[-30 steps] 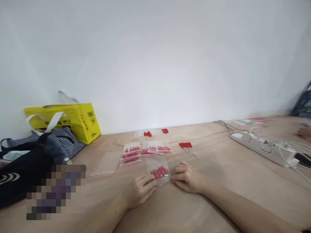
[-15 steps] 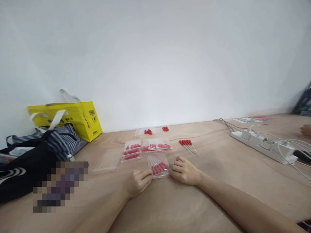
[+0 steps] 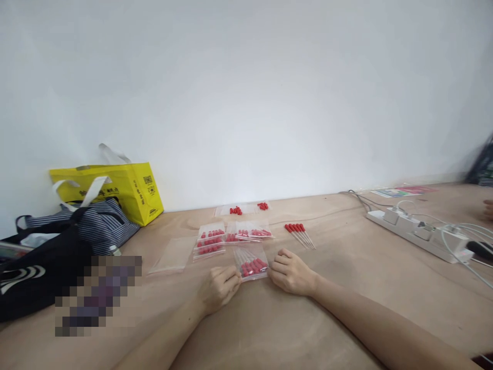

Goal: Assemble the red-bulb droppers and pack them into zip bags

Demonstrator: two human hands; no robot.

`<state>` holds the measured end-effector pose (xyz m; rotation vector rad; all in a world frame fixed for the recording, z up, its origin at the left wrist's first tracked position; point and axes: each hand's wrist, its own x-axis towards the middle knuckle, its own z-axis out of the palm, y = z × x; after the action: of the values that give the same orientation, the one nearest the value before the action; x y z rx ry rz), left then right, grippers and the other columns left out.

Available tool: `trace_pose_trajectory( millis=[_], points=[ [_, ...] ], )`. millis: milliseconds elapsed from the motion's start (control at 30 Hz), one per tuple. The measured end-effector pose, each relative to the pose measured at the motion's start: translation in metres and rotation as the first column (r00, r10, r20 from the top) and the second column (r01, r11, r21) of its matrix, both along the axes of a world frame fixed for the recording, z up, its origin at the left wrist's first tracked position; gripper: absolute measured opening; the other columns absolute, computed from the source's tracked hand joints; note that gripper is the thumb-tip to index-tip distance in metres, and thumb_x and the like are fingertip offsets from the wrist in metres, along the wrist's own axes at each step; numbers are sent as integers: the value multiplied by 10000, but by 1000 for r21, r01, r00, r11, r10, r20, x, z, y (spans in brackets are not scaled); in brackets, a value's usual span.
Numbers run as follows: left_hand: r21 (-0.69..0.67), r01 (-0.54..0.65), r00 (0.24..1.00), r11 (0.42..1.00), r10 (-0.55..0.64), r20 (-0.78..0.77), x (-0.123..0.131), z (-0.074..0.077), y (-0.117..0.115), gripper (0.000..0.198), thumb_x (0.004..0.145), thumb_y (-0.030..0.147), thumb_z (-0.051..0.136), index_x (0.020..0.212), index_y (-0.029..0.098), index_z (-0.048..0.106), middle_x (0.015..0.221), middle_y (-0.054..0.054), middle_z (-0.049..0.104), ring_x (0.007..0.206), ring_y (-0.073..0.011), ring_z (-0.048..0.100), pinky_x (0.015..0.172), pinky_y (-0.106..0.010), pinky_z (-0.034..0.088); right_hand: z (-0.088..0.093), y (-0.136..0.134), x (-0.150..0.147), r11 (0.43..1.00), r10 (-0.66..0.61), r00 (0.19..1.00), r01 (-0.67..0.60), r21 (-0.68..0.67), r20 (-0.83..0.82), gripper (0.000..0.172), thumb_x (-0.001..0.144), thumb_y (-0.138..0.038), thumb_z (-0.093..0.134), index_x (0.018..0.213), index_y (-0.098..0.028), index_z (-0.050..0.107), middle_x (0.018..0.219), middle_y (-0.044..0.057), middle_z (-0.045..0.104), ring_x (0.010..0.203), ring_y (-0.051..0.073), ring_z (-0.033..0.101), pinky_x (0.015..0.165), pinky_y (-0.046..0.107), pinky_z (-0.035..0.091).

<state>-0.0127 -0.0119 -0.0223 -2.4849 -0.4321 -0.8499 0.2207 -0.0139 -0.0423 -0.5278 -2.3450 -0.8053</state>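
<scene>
A clear zip bag [image 3: 248, 253] lies on the table between my hands, with several red-bulbed droppers [image 3: 252, 267] inside, bulbs toward me. My left hand [image 3: 220, 289] is closed, its fingertips pinching the bag's near left corner. On the other side my right hand [image 3: 289, 271] has curled fingers at the near right corner of the same bag. Beyond it lie filled bags [image 3: 210, 240] in an overlapping stack, and more filled bags [image 3: 250, 230] beside them. Several loose droppers [image 3: 299, 235] lie in a row to the right, stems pointing toward me.
An unfilled zip bag [image 3: 169, 254] lies left. Near the wall are bags with red bulbs [image 3: 235, 210]. A yellow bag [image 3: 142, 192], a striped bag [image 3: 102, 223] and a black bag [image 3: 42, 272] stand left. A power strip [image 3: 419, 231] with cables lies right, near another person's hand [image 3: 488, 209].
The bag's near edge has come slightly up and looks straighter, while both hands stay at its corners. The other person's hand at the right has shifted toward the frame's edge.
</scene>
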Motion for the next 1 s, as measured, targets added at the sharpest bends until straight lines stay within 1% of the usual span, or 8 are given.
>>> trace_pose_trajectory(
  millis=[100,200,300,533,667,767,933,1000],
  points=[
    [-26,21,1000,999,-21,12,1,-1,0,262,847,121,354,648,163,519,619,-4,596,510,-100,546,466,-203,394,-1,-1,-4,1000,-1,1000,1,-5,-8,266,837,-119,386,623,-157,538,579,5,499,577,118,363,635,280,295],
    [-84,51,998,995,-47,50,4,-2,1,175,830,112,396,748,156,544,702,-19,632,614,-116,593,528,-208,443,-2,-1,-8,1000,6,1000,-6,-13,-24,263,827,-96,385,619,-151,536,569,4,491,569,116,358,626,270,299],
    [-82,84,994,993,-78,80,8,-4,2,143,826,102,421,820,156,553,751,-25,651,681,-128,608,577,-218,468,-3,-1,-11,1000,16,998,-17,-15,-53,267,814,-84,381,595,-152,519,551,1,477,557,115,352,627,265,303],
    [-50,137,985,989,-130,117,10,-1,3,158,784,51,444,777,161,557,709,-27,645,635,-126,571,668,-288,482,-3,-3,-18,1000,6,996,-6,-8,-90,226,824,-108,383,659,-159,529,579,3,499,577,119,387,619,279,285],
    [-66,118,986,991,-109,129,14,1,1,152,788,71,448,747,167,557,696,-25,631,633,-127,561,648,-283,477,-2,-4,-26,1000,-2,995,0,-17,-97,236,834,-114,377,661,-157,531,580,6,506,581,119,396,597,277,272],
    [-70,101,991,992,-94,95,17,1,-1,173,803,70,420,763,157,564,707,-33,626,650,-136,563,642,-285,474,0,-4,-33,1000,-7,996,4,-26,-92,256,837,-124,366,634,-155,519,575,7,500,580,119,396,582,275,263],
    [-39,79,996,996,-77,46,19,0,-2,205,821,57,389,740,137,560,686,-39,613,629,-140,553,638,-294,465,1,-5,-38,999,-48,994,46,-24,-94,266,831,-117,342,628,-154,511,577,15,496,569,126,384,590,291,255],
    [-25,76,996,997,-75,46,17,1,-2,203,835,70,388,764,139,565,710,-44,616,667,-146,561,655,-293,463,0,-5,-36,998,-62,992,58,-39,-109,255,833,-117,336,659,-153,519,597,20,503,575,129,387,602,297,255]
  ],
)
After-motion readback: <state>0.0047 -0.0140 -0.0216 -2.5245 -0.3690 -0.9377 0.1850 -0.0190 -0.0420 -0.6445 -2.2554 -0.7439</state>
